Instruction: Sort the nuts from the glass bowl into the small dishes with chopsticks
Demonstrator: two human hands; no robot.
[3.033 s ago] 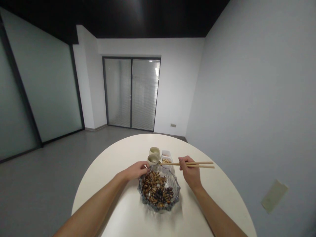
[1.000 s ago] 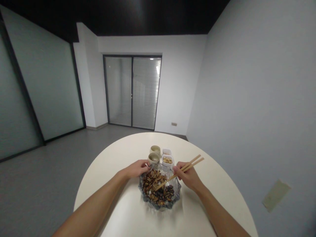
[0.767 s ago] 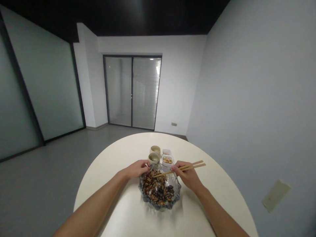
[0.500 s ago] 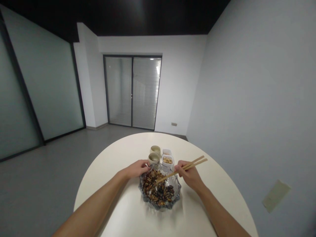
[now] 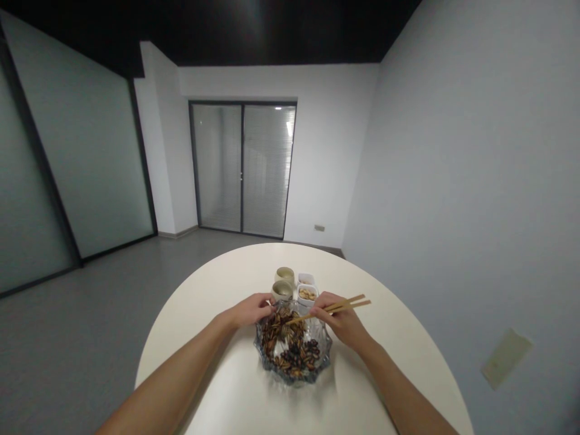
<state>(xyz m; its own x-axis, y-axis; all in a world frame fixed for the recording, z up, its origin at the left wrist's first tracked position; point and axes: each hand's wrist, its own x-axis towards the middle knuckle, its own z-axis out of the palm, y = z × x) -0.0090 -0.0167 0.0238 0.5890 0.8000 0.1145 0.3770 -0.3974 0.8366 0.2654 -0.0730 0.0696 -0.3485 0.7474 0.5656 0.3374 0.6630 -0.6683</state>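
Note:
A faceted glass bowl (image 5: 293, 376) sits on the table in front of me, filled with striped sunflower seeds (image 5: 281, 335) and some darker pieces. My left hand (image 5: 251, 310) grips the bowl's far left rim. My right hand (image 5: 339, 320) holds a pair of wooden chopsticks (image 5: 328, 310), their tips over the seeds at the far side of the bowl. I cannot tell whether the tips hold anything. Beyond the bowl stand two small ceramic cups (image 5: 283, 290) and two white square dishes (image 5: 308, 294), the nearer dish holding peanuts.
The bowl, cups and dishes stand on a round cream table (image 5: 226, 281). Past its edge lies a grey floor (image 5: 90, 320). A frosted glass partition (image 5: 81, 157) runs along the left, and a glass door with blinds (image 5: 242, 169) stands ahead.
My right hand has moved left toward the bowl, bringing the chopstick tips from its right side over the seeds. The chopsticks now lie flatter. My left hand stays at the rim.

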